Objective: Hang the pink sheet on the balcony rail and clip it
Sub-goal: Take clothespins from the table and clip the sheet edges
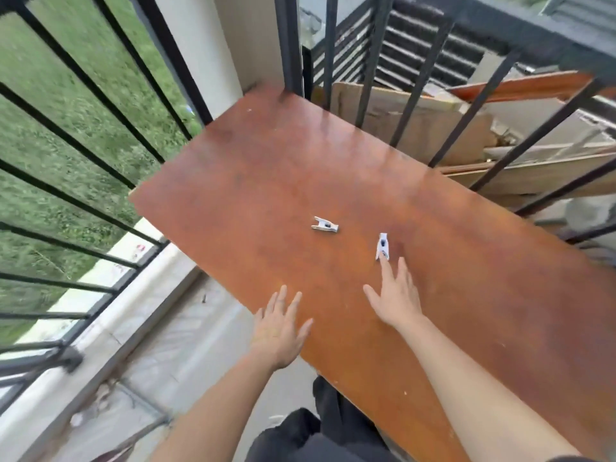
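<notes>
Two white clothes pegs lie on a reddish-brown wooden table (266, 168). One peg (325, 225) rests near the table's middle; the other peg (382, 246) lies to its right, pointing toward me. My right hand (395, 295) is flat and open above the table, its index fingertip touching or nearly touching the near end of the right peg. Over the table's near left edge hovers my left hand (278, 325), fingers spread, holding nothing. The black balcony rail (76, 135) runs along the left side and the far side. No pink sheet is in view.
Cardboard and wooden boards (433, 125) are piled behind the far railing bars on the right. A pale concrete ledge (133, 295) and the balcony floor lie between the table and the left rail. Grass shows beyond the rail.
</notes>
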The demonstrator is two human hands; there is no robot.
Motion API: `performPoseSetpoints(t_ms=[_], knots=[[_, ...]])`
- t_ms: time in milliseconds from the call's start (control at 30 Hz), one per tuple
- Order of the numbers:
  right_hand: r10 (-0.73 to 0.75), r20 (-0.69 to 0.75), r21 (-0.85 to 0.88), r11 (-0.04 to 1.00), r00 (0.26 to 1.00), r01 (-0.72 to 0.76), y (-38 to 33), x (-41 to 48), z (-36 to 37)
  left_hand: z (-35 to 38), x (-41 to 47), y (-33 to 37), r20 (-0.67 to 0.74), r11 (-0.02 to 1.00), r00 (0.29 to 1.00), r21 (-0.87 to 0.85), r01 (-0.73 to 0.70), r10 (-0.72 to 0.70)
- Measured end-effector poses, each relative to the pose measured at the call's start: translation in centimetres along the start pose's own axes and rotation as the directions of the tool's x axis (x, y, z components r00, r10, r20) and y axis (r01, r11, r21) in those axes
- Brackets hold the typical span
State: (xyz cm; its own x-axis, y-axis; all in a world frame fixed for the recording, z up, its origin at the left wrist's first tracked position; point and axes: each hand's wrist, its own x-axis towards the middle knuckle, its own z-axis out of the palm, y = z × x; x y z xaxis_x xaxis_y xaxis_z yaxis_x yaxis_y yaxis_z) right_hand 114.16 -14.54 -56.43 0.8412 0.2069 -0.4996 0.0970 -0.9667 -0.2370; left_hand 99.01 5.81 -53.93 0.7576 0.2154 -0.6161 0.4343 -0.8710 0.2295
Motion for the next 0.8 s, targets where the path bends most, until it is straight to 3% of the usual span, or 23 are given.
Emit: performPoseSetpoints(t_ms=[167, 333, 500, 633, 800], knots=[[-0.078, 0.08, -0.128, 0.988, 0.994, 0.088, 0.3, 4.4, 0.6, 2.4, 0.7, -0.4, 0.253, 0.996, 0.965, -0.051, 0.08, -0.064], [-0.114, -0.018, -0.159, 0.981, 0.993, 0.109, 0.5, 4.7, 1.5, 2.8, 0.5, -1.4, 0.291, 0.997, 0.955, -0.037, 0.072, -0.059], [-0.187, -0.028, -0.047, 0.982, 0.982, 0.185, -0.1, 3.6, 1.6, 1.4, 0.0, -1.4, 0.251, 0.979, 0.957, -0.107, 0.175, -0.143], [-0.305, 0.001, 0.013, 0.952, 0.952, 0.305, -4.6, 1.2, 1.5, -0.6, -2.7, -3.2, 0.101, 0.943, 0.959, -0.183, 0.279, -0.265], [-0.482, 0.113, -0.023, 0.873, 0.869, 0.488, -16.6, -2.8, 2.7, -2.9, -9.9, -9.0, -0.113, 0.826, 0.861, -0.368, 0.427, -0.496]])
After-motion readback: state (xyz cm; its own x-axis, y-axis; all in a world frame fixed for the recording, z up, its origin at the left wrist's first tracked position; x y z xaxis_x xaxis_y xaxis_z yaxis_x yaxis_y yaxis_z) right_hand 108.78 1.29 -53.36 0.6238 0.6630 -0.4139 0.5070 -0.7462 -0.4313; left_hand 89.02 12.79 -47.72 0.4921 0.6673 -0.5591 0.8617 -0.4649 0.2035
